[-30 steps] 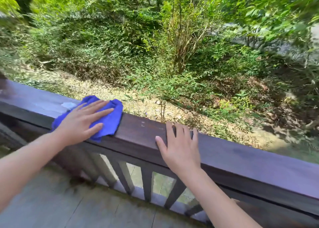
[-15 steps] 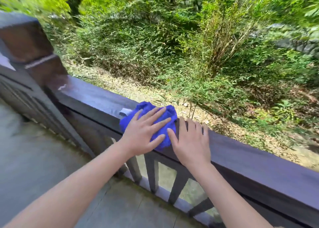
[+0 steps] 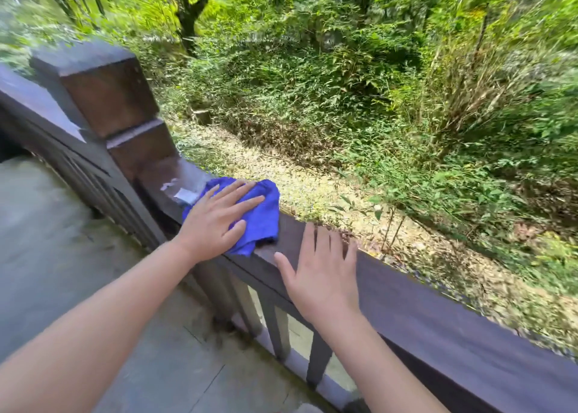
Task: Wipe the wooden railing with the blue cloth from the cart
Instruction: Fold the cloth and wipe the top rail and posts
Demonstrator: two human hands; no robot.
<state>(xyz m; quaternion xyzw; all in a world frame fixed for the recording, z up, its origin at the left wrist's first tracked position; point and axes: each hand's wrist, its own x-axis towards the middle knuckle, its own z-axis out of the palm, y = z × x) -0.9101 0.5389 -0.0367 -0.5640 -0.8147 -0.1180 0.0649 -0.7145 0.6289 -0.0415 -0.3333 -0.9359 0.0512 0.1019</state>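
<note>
A dark wooden railing [image 3: 438, 312] runs from upper left to lower right across the view. A crumpled blue cloth [image 3: 262, 215] lies on its top rail, just right of the post. My left hand [image 3: 215, 222] presses flat on the cloth with fingers spread. My right hand [image 3: 322, 278] rests flat on the bare rail a little to the right of the cloth, fingers apart, holding nothing. A pale smear [image 3: 184, 194] shows on the rail just left of the cloth.
A thick square wooden post [image 3: 106, 100] stands at the left end of this rail section. Balusters [image 3: 278, 328] run below the rail. A grey paved floor [image 3: 62, 250] lies on my side. Beyond the railing are leaf litter and dense green bushes.
My left hand slid the cloth left along the rail toward the post, opening a gap from my right hand. The view swung left, so the post looms larger.
</note>
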